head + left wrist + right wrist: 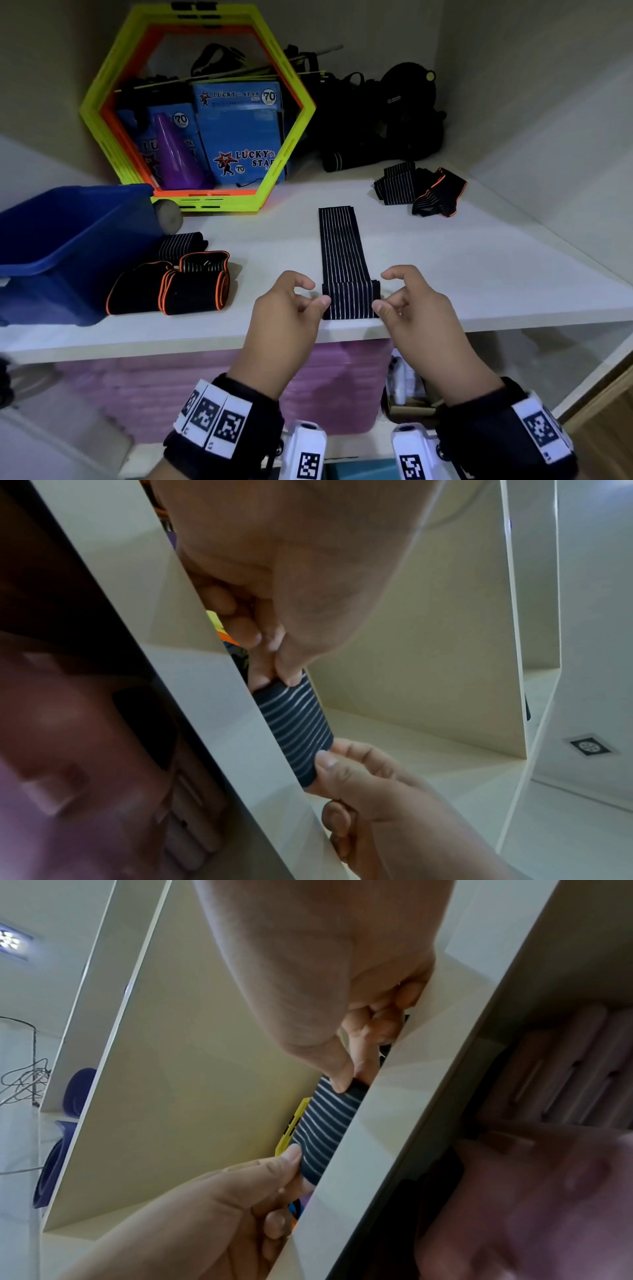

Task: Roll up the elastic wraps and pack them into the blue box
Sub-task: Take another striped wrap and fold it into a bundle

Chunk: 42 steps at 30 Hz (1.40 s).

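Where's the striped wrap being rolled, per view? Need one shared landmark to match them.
Head: striped wrap, centre, its rolled end at the shelf's front edge between both hands.
Left wrist: centre, roll against the shelf edge.
Right wrist: centre, roll against the shelf edge.
Shared landmark: white shelf edge.

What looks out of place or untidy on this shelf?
Nothing is damaged. The striped wrap lies straight, and both hands pinch its rolled end. Only the two wraps at the back right lie in a loose, unrolled heap.
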{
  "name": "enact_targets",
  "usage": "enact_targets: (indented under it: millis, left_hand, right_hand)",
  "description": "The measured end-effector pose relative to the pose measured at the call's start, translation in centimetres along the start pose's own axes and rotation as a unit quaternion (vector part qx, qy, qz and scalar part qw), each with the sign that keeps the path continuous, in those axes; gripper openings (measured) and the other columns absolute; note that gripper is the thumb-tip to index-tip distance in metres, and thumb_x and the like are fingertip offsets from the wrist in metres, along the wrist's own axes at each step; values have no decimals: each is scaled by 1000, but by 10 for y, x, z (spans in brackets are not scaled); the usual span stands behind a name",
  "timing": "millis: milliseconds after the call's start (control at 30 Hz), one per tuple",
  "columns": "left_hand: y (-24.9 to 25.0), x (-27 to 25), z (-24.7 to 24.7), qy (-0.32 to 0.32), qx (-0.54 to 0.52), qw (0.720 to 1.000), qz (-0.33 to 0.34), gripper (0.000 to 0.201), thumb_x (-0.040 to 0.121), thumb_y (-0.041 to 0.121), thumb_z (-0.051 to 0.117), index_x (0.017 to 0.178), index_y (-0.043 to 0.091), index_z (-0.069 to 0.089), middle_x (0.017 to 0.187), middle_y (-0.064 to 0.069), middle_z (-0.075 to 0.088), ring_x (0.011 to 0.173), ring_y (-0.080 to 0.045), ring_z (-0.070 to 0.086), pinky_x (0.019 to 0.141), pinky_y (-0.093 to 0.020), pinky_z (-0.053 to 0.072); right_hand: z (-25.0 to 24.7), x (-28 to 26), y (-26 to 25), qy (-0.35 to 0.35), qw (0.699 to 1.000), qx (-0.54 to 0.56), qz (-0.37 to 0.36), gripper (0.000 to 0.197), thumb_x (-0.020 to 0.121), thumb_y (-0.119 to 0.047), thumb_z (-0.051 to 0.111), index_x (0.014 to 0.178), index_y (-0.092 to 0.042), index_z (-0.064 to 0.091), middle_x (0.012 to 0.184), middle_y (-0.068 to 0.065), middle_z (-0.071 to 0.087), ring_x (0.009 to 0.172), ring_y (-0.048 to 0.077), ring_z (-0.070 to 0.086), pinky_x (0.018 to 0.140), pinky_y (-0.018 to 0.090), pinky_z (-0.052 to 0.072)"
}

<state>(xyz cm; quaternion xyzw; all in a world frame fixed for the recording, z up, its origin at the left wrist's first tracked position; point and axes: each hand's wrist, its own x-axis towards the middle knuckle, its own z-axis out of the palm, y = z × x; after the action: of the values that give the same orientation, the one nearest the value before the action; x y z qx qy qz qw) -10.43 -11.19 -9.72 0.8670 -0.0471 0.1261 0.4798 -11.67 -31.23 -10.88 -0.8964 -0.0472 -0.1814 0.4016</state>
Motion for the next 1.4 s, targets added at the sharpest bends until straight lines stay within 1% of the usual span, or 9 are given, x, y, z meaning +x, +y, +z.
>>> enact_targets:
  millis: [200, 400, 533, 667, 833, 967, 1133, 1233, 1400]
  left_hand:
    - [1, 1, 3, 22, 66, 995, 71, 18, 91, 28, 69, 99, 32, 53, 57, 6, 67, 64, -5, 62, 60, -18, 43]
    - [4, 8, 6, 10, 161, 980, 115, 14, 92, 27, 66, 105, 30, 69, 51, 8, 58, 56, -9, 56, 55, -12, 37]
    - [2, 8, 11, -17, 203, 971, 123, 22, 95, 22, 57, 109, 23, 74, 85, 4, 73, 78, -14, 65, 74, -26, 49]
    - [0, 1, 11, -19, 195, 969, 153, 26, 94, 36, 58, 108, 21, 73, 101, 2, 59, 88, -19, 59, 81, -35, 51]
    - [-3, -1, 6, -103, 235, 954, 158, 57, 80, 47, 74, 130, 22, 62, 130, 12, 55, 112, -14, 50, 99, -23, 41]
    - [-2, -3, 0, -97, 200, 965, 140, 56, 81, 31, 78, 133, 30, 58, 121, 17, 63, 96, 3, 55, 87, -8, 38]
    - [-1, -8, 1, -32, 138, 986, 88, 28, 89, 27, 72, 115, 27, 64, 92, 19, 71, 68, 13, 56, 65, 1, 35]
    - [-1, -7, 4, -3, 99, 994, 48, 16, 89, 31, 71, 103, 24, 65, 80, 14, 73, 69, 8, 58, 64, -2, 37]
    - [5, -4, 6, 20, 65, 997, 20, 15, 88, 32, 72, 90, 26, 59, 68, 10, 69, 67, 2, 62, 59, -14, 42]
  right_hand:
    - [-5, 5, -9, -60, 996, -55, -24, 41, 94, -21, 59, 128, -38, 44, 68, -7, 64, 66, 6, 60, 68, 35, 51]
    - [-5, 17, -13, -102, 987, -123, -18, 36, 97, -24, 51, 133, -30, 52, 84, -7, 64, 82, 16, 60, 77, 38, 52]
    - [-1, 17, -12, -127, 976, -177, -19, 41, 100, -28, 42, 139, -32, 51, 113, -1, 61, 104, 20, 59, 88, 40, 50]
    - [-1, 14, -11, -131, 972, -196, -26, 42, 103, -31, 38, 143, -35, 47, 110, -2, 54, 99, 20, 60, 85, 39, 50]
    - [-9, 11, -9, -171, 964, -201, -15, 61, 91, -60, 51, 147, -38, 40, 110, -4, 48, 108, 18, 55, 94, 37, 46]
    - [-15, 12, -6, -186, 963, -197, -8, 58, 89, -49, 63, 142, -41, 44, 107, -9, 46, 108, 15, 53, 95, 35, 44]
    - [-20, 12, -8, -189, 970, -152, 6, 11, 95, -41, 57, 102, -34, 62, 89, -10, 51, 85, 14, 55, 84, 38, 48]
    - [-18, 13, -10, -155, 981, -112, 33, 40, 96, -40, 56, 64, -21, 43, 64, -5, 44, 61, 13, 44, 62, 34, 39]
    - [-14, 10, -13, -101, 991, -76, 53, 56, 92, -43, 61, 55, -8, 38, 53, 10, 39, 53, 24, 40, 55, 37, 37]
